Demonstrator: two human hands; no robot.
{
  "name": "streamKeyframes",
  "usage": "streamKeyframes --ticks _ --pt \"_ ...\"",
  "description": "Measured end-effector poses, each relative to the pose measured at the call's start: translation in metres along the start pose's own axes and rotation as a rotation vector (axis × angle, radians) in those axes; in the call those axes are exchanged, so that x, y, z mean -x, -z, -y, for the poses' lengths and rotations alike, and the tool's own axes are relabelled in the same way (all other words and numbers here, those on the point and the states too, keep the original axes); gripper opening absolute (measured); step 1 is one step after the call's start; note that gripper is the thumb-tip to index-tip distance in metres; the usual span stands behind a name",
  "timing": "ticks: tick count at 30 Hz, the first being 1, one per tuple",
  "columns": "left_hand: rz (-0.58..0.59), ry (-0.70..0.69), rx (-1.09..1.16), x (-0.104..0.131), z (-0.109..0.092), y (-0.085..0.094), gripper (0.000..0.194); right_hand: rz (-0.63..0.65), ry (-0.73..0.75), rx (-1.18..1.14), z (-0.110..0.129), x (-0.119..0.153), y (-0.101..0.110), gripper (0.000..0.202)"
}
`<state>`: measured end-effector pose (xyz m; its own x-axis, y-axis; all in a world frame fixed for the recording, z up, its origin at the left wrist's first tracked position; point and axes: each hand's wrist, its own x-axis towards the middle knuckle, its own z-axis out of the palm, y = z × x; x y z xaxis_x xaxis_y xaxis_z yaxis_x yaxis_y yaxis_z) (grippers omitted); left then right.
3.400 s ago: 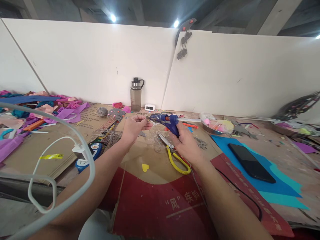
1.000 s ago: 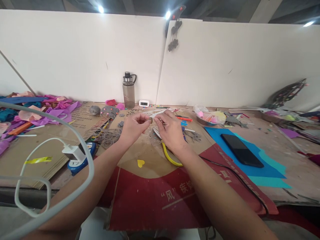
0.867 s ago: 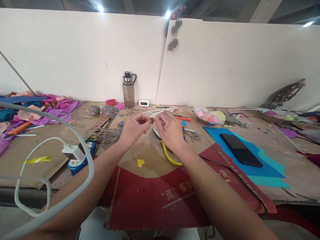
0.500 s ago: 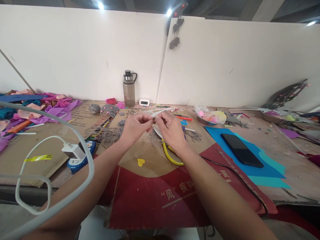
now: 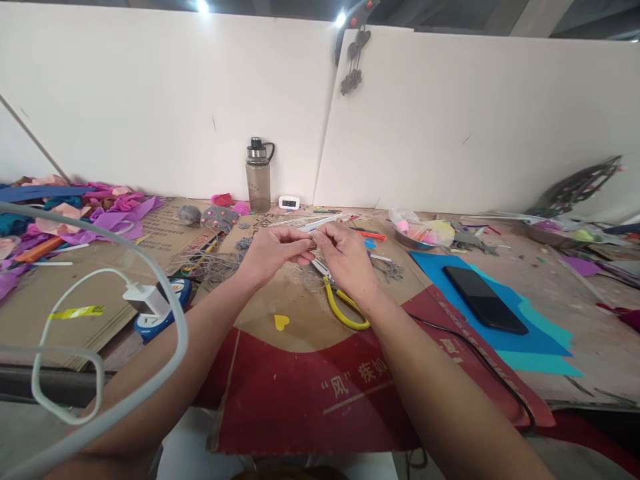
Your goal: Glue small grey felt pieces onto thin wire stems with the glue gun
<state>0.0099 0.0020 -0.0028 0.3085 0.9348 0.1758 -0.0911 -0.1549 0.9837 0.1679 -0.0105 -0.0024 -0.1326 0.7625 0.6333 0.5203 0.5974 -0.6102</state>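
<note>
My left hand [image 5: 275, 253] and my right hand [image 5: 345, 257] meet above the middle of the cardboard, fingertips pinched close together. Between them is something small and dark, too tiny to name. Under my right hand lie yellow-handled scissors [image 5: 345, 313], their blades partly covered by the hand. A yellow paper heart [image 5: 282, 323] rests on the cardboard [image 5: 300, 340] nearer to me. Tangled grey yarn [image 5: 220, 267] spreads to the left of my left hand, and a smaller grey tangle [image 5: 391, 269] lies right of my right hand.
A water bottle [image 5: 259, 177] and a small white clock [image 5: 289, 203] stand by the white board. On the right, a black phone [image 5: 485, 300] lies on blue sheets [image 5: 530, 339]. Left are a power strip with a charger [image 5: 147, 300], a looping cable [image 5: 175, 313] and colourful scraps [image 5: 100, 223].
My hands stay together at nearly the same spot, with the fingers shifting slightly. The left fingers reach a little further right. The camera view has tilted slightly.
</note>
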Motion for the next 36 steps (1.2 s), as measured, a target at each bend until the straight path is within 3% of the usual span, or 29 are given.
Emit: streamKeyframes --ticks 4,17,26,32,36 --pt "0.039 0.007 -0.092 -0.001 0.0 0.003 0.025 0.031 0.045 0.044 -0.002 -0.001 0.003 0.026" --pt "-0.039 -0.067 -0.28 0.003 -0.004 -0.008 0.011 0.078 0.065 0.191 -0.002 -0.003 0.007 0.03" --pt "-0.18 -0.229 -0.549 0.001 0.007 -0.003 0.01 0.092 0.18 0.362 0.01 0.004 0.001 0.027" --pt "-0.298 -0.226 -0.357 0.003 0.002 -0.006 0.009 0.024 0.153 0.173 0.007 0.008 -0.002 0.021" --pt "-0.305 -0.169 -0.176 0.003 -0.001 -0.009 0.011 -0.031 0.045 0.07 0.008 0.01 -0.006 0.022"
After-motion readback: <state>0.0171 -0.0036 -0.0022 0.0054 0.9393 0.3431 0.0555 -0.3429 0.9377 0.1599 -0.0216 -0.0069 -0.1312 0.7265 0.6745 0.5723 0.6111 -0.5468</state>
